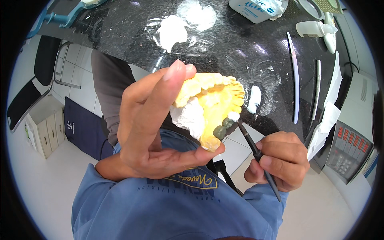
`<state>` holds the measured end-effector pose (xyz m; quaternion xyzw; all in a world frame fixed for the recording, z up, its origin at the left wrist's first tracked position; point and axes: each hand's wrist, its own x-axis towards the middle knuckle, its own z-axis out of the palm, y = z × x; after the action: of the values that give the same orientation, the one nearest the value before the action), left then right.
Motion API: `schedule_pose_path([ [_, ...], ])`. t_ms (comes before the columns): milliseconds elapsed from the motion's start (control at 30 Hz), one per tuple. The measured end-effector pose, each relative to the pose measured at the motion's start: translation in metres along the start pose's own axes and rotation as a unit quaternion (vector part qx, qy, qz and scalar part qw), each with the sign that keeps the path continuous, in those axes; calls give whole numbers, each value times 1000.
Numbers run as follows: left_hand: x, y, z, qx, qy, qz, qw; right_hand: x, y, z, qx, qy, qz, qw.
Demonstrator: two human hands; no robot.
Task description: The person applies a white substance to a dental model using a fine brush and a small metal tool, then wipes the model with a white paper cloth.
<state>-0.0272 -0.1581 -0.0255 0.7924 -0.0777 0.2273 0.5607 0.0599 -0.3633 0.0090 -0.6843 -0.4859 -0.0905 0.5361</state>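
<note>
Yellow dental model (221,98) in the left hand (140,124), dark slim tool (250,141) in the right hand (282,160)

A black speckled countertop (120,26) spreads out in front of the hands, with white smears on it. Under the hands, the person wears a blue shirt (160,216); its chest carries inverted yellow script inside a yellow frame, with dark block letters around it. To the right of the right hand stands a pale unit (354,140) with a slanting row of red digital readouts above a keypad. Well to the left of the left hand, low down, a dark blue panel (86,130) bears a white anchor-like emblem and tiny lettering, too small to read.

The left hand pinches the model by opposite edges, its digits wide apart, holding it between the two hands. The right hand pinches the tool between thumb and fingers. Beyond both hands, a white tub (256,10) shows blue lettering on its side. Farther right, past the right hand, a white bottle (310,29) lies on its side.

On the model's edge nearest the right hand sit dark green teeth (220,132), and next to them a small white tooth (233,116). The tool's tip is right by this tooth; contact cannot be told.
</note>
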Motion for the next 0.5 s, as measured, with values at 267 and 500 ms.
schedule_pose_path([
  [267, -4, -2, 0, -29, -4, -8, 1000, 0, 1, 1, -5, 1, 3, 1000],
  [500, -2, -1, -1, -29, -16, -7, 999, 2, 0, 0, -3, -8, 5, 1000],
])
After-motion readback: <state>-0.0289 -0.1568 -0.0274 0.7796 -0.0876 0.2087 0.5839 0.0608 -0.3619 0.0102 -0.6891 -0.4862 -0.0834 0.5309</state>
